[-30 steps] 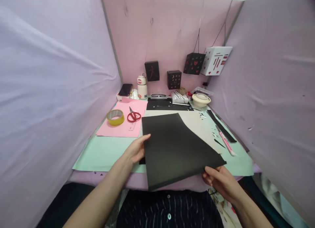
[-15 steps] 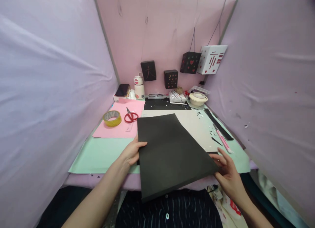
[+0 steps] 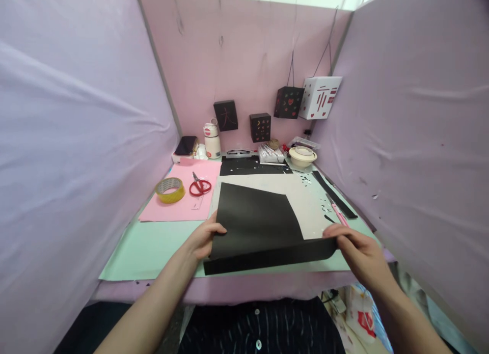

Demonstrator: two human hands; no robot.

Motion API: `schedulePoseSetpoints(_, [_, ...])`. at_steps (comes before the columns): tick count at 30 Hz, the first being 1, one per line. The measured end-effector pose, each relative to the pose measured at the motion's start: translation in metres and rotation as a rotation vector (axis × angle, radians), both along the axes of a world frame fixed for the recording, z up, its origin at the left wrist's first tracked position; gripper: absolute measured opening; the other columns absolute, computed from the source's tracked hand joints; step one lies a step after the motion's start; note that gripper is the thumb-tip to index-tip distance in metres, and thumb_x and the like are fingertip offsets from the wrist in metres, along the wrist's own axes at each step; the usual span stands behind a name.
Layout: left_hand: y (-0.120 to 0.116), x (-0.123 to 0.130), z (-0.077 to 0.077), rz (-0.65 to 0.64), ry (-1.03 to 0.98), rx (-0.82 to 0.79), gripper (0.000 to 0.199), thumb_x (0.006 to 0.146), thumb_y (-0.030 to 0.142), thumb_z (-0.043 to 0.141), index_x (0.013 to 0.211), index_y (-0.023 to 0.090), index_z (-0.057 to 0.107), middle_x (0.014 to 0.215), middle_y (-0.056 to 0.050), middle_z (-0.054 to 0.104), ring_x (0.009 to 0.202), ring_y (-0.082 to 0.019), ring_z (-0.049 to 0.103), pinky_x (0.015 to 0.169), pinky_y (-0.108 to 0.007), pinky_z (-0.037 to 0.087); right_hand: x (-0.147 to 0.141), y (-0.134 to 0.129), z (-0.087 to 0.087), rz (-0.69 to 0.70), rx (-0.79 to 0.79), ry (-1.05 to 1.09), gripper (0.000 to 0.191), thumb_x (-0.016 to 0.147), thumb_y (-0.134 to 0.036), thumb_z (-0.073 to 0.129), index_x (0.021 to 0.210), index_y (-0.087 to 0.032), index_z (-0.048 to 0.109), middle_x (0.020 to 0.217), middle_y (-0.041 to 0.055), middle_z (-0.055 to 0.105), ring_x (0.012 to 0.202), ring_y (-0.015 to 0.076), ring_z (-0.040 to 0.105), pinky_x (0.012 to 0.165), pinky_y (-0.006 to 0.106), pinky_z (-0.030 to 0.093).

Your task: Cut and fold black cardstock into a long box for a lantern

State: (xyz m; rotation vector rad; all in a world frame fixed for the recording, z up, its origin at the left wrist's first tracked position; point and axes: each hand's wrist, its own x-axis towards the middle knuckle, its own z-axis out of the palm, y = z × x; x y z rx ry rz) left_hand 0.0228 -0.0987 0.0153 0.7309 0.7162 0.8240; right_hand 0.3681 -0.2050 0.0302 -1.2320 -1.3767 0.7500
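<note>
Between my hands is a large sheet of black paper (image 3: 255, 221), with a folded strip along its near edge facing me. My left hand (image 3: 208, 237) grips the left side, thumb on top and fingers underneath. At the near right corner, my right hand (image 3: 353, 244) pinches the paper between thumb and fingers. Beneath the sheet lies a pale board (image 3: 301, 211) on a mint-green table cover (image 3: 160, 247). A pink craft knife (image 3: 339, 214) rests just beyond my right hand, among small paper scraps.
Red-handled scissors (image 3: 200, 187) and a roll of yellow tape (image 3: 170, 191) lie on pink paper (image 3: 183, 211) at left. A bottle (image 3: 212, 142) and a lidded bowl (image 3: 302, 158) stand at the back. Black box lanterns (image 3: 289, 102) and a white lantern (image 3: 320, 98) hang there.
The black paper has swung flatter, its near edge rising and its folded strip turning toward me. My right hand has shifted its hold to pinch the corner. My view has tilted up slightly.
</note>
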Motion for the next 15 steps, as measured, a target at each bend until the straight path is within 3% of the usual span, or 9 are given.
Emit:
schedulePoseSetpoints(5, [-0.011,-0.009,-0.004,0.008,0.085,0.065,0.069,0.061,0.004,0.071,0.127,0.024,0.059,0.084,0.0,0.073,0.059,-0.014,0.064,0.058,-0.023,0.049,-0.009,0.05,-0.022,-0.062,-0.054,0.143,0.026,0.08,-0.049,0.067,0.074,-0.024,0.066,0.133,0.0047,0.055,0.123,0.0261,0.048,0.097,0.036,0.038])
schedulePoseSetpoints(8, [-0.02,-0.016,-0.01,-0.029,0.074,0.057,0.064,0.06,0.007,0.075,0.12,0.023,0.064,0.081,-0.002,0.072,0.06,-0.015,0.063,0.056,-0.023,0.048,-0.018,0.066,-0.027,-0.138,-0.044,0.237,0.029,0.077,-0.052,0.069,0.074,-0.023,0.063,0.145,0.0024,0.045,0.127,0.0259,0.045,0.096,0.035,0.039])
schedulePoseSetpoints(10, [-0.026,-0.018,-0.015,-0.055,0.071,0.051,0.062,0.059,0.009,0.077,0.118,0.023,0.065,0.08,-0.003,0.071,0.063,-0.017,0.064,0.06,-0.026,0.049,-0.023,0.068,-0.024,-0.131,-0.104,0.314,0.032,0.075,-0.053,0.071,0.075,-0.023,0.061,0.132,0.0045,0.057,0.111,0.0247,0.055,0.084,0.032,0.045])
schedulePoseSetpoints(12, [-0.032,-0.02,-0.02,-0.083,0.068,0.054,0.059,0.059,0.011,0.08,0.115,0.024,0.067,0.079,-0.003,0.071,0.066,-0.018,0.064,0.064,-0.028,0.05,-0.027,0.068,-0.018,-0.106,-0.201,0.366,0.033,0.072,-0.053,0.073,0.076,-0.023,0.061,0.098,0.0042,0.068,0.082,0.021,0.06,0.066,0.029,0.046])
schedulePoseSetpoints(15, [-0.035,-0.024,-0.023,-0.164,0.023,0.078,0.052,0.063,0.025,0.083,0.113,0.022,0.068,0.088,-0.006,0.072,0.077,-0.023,0.067,0.071,-0.033,0.051,-0.029,0.065,-0.011,-0.134,-0.224,0.366,0.035,0.067,-0.052,0.077,0.075,-0.022,0.061,0.065,-0.0015,0.059,0.06,0.0157,0.052,0.054,0.026,0.04])
